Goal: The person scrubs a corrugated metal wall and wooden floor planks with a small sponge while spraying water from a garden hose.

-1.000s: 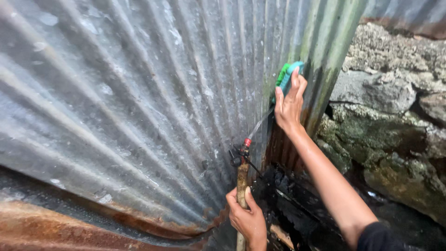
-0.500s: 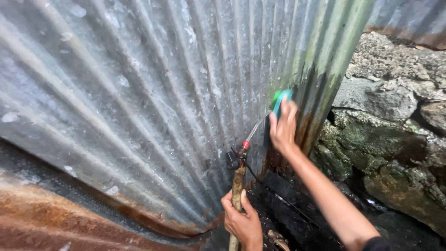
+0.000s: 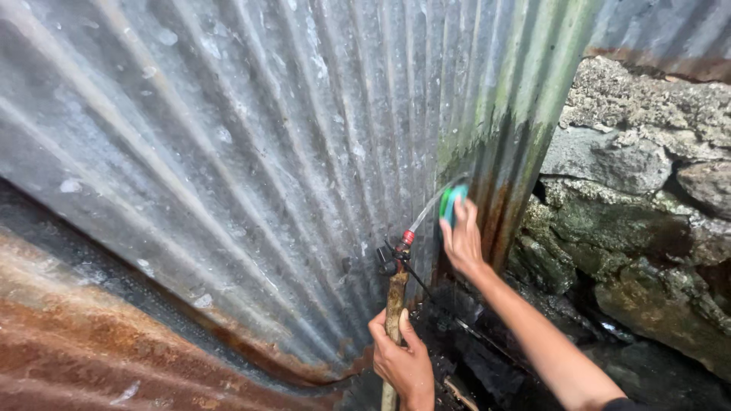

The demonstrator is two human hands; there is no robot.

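Right hand [image 3: 461,242] reaching up, fingers pressing green-blue scrub brush [image 3: 451,203] against corrugated sheet [image 3: 266,152], left hand [image 3: 402,364] clenched around muddy hose [image 3: 394,298] spraying water

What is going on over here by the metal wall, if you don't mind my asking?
A person is scrubbing a corrugated metal sheet. The right hand presses a green and blue brush against the sheet low down, near its rusty, mossy edge beside a rough stone wall. The left hand grips a hose with a red nozzle, and a thin stream of water arcs up to the brush.
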